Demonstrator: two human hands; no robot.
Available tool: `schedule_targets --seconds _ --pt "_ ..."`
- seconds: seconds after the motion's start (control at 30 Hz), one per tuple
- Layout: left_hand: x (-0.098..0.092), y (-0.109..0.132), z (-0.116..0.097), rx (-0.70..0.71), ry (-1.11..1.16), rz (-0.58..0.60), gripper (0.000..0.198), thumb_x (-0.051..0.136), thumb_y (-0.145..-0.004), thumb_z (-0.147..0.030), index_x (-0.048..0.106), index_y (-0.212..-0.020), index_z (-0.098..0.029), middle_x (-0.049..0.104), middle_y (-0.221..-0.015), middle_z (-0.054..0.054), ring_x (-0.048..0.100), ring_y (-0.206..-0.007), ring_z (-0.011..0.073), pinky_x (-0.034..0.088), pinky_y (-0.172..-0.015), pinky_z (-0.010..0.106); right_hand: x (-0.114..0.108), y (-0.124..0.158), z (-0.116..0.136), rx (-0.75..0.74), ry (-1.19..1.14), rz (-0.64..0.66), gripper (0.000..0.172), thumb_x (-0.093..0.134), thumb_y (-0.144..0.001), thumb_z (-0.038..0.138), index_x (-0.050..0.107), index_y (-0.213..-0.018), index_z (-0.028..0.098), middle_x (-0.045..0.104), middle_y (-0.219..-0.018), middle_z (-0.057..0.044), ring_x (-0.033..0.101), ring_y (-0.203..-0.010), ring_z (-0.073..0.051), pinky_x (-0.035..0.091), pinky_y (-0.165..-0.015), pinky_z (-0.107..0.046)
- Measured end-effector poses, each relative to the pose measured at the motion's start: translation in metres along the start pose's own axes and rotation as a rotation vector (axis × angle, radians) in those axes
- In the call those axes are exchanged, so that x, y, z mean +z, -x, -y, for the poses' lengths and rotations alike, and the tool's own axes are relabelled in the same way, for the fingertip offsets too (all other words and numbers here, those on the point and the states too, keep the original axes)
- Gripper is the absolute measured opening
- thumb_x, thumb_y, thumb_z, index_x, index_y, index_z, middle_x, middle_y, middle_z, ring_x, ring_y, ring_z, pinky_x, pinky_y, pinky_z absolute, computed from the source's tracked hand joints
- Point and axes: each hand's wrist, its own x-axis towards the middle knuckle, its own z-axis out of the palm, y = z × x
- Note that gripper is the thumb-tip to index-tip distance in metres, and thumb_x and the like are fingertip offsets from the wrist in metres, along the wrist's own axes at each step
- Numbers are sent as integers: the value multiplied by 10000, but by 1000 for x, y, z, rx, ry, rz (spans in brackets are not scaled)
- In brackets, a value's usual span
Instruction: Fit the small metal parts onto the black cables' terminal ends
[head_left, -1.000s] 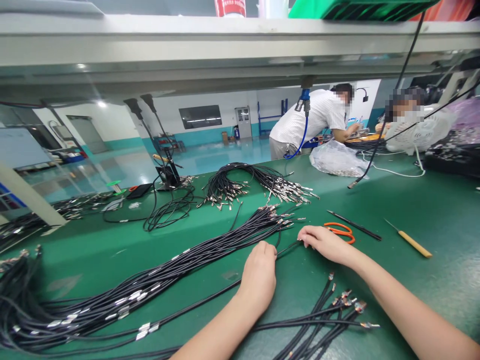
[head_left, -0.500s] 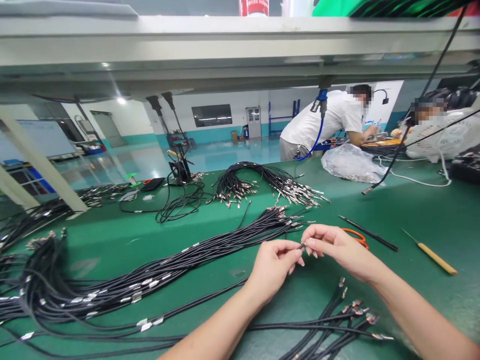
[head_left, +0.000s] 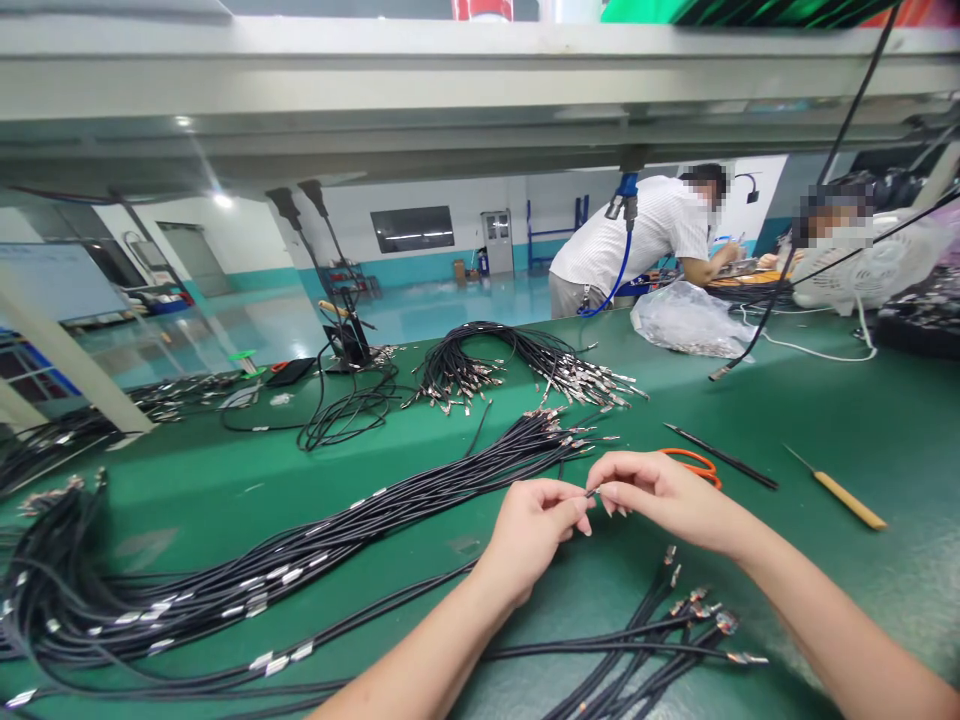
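My left hand (head_left: 534, 528) pinches a black cable (head_left: 420, 578) close to its end, and the cable runs back to the left under my wrist. At the cable's tip, my right hand (head_left: 651, 492) closes thumb and finger on the small end piece, mostly hidden by the fingertips. Both hands meet just above the green table (head_left: 427, 535). Behind them lies a long bundle of black cables (head_left: 360, 520) with white labels and bare metallic ends. Below my right wrist, several cable ends (head_left: 694, 605) with metal connectors fan out.
Right of my hands lie orange-handled scissors (head_left: 694, 462), a black pen-like tool (head_left: 724, 456) and a yellow-handled pick (head_left: 851, 500). Farther back are a curved cable bundle (head_left: 517, 345) and a plastic bag (head_left: 682, 320). A co-worker (head_left: 622, 245) leans over across the table. A shelf (head_left: 375, 90) spans overhead.
The whole view has shifted slightly, so things sit a little farther left. My hands keep the same pinch on the cable end.
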Motion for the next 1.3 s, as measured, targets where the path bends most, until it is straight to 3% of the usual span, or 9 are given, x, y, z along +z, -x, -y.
schedule_targets --seconds 0.17,0.4,0.53,0.63,0.73,0.93,1.13,1.3 --pt "-2 1 -2 -13 51 5 179 562 -687 -250 595 -603 -95 527 -542 22 267 -447 58 158 -455 223 4 0 -1 -34 148 -53 81 510 -812 198 580 -850 189 583 -816 -3 516 -756 -141 395 -684 -240" --pt "3 2 0 -22 -1 10 226 588 -676 -313 606 -643 -91 542 -546 26 287 -422 56 177 -429 214 8 -2 4 -25 271 -120 143 490 -795 189 573 -683 157 555 -638 6 470 -608 -124 354 -567 -232" --pt "2 1 -1 14 -56 -21 217 615 -673 -302 618 -727 -92 560 -584 30 358 -443 71 252 -448 212 7 -2 3 73 133 -98 158 503 -798 240 556 -680 149 533 -600 8 465 -564 -117 361 -533 -231" --pt "-1 1 -4 32 -19 18 219 588 -713 -306 618 -681 -91 546 -574 28 326 -439 60 210 -444 211 6 -3 0 126 -38 -82 159 528 -795 299 547 -827 145 555 -684 -9 496 -596 -123 405 -565 -240" --pt "-3 1 -5 9 71 46 217 579 -727 -291 609 -666 -85 530 -570 26 310 -435 50 174 -444 211 5 -3 0 109 -82 -63 217 501 -818 359 530 -810 144 543 -655 -9 482 -573 -116 395 -541 -232" --pt "-5 0 -1 -55 149 100 206 575 -731 -264 595 -660 -72 506 -574 21 289 -417 32 119 -433 212 2 -3 -1 97 -6 -96 334 429 -856 364 487 -603 154 489 -532 19 415 -486 -95 318 -481 -216" --pt "0 3 -6 -40 143 87 283 646 -690 -300 609 -894 -107 567 -704 44 394 -498 60 220 -462 192 4 -4 1 71 117 -187 324 434 -848 323 484 -575 156 403 -476 47 365 -474 -90 282 -481 -217" --pt "5 5 -12 -33 94 24 256 670 -664 -324 640 -791 -104 515 -617 7 332 -486 57 199 -464 201 7 -3 7 37 88 -197 341 437 -842 340 460 -556 158 362 -486 48 323 -470 -84 256 -469 -218"
